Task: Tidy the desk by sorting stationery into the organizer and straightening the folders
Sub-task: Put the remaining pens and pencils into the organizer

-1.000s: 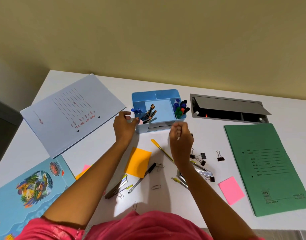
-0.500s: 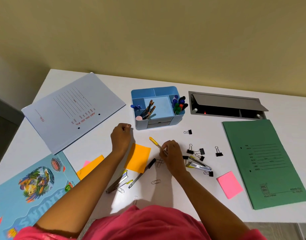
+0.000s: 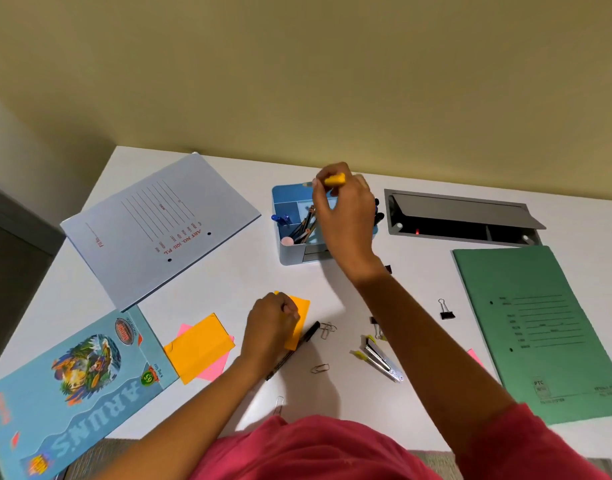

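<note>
The blue desk organizer (image 3: 290,199) stands at the back middle of the white desk, with pens and pencils upright in its compartments. My right hand (image 3: 344,216) hovers over it and pinches a yellow pen (image 3: 335,179) by its upper end; most of the pen is hidden behind the hand. My left hand (image 3: 271,323) rests as a fist on an orange sticky note pad (image 3: 299,318), holding nothing that I can see. A pale blue folder (image 3: 159,223) lies askew at the back left, and a green folder (image 3: 540,327) lies at the right.
A black pen (image 3: 296,348), paper clips (image 3: 327,330), a stapler (image 3: 380,358), black binder clips (image 3: 446,311) and orange and pink notes (image 3: 197,348) are scattered in front. A colourful book (image 3: 72,382) lies front left. A grey cable hatch (image 3: 460,220) sits open at back right.
My right hand took the yellow pen from the desk and lifted it over the organizer. My left hand drew back from the organizer and settled as a fist on the orange pad.
</note>
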{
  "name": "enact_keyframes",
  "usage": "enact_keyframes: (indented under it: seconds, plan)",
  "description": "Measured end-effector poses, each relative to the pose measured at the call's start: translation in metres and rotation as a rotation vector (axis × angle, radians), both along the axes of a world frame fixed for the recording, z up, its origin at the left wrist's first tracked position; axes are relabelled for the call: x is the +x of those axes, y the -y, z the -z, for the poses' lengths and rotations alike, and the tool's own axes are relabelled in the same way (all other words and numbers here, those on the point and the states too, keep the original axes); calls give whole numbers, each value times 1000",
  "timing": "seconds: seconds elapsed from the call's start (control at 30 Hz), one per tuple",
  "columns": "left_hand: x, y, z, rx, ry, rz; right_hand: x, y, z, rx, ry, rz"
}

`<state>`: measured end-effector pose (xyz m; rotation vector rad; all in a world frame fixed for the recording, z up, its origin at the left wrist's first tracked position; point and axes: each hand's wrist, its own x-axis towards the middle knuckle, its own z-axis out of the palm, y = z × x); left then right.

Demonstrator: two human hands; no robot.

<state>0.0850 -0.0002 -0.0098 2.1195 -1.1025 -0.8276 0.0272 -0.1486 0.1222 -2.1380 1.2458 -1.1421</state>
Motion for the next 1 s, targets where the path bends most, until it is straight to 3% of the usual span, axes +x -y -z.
enact_keyframes:
  seconds: [0.13,0.4,0.6,1.0]
  plan:
    - [-11,-4,4,57,16,117,26,38,-2,145,-328,3]
    - [-17,-9,12,13,207,261,47,56,16,390,-519,-95]
    - [-19,-9,15,4,297,299,48,49,18,413,-495,-116]
    - [-27,-4,25,84,366,428,-4,14,1,253,-132,-4]
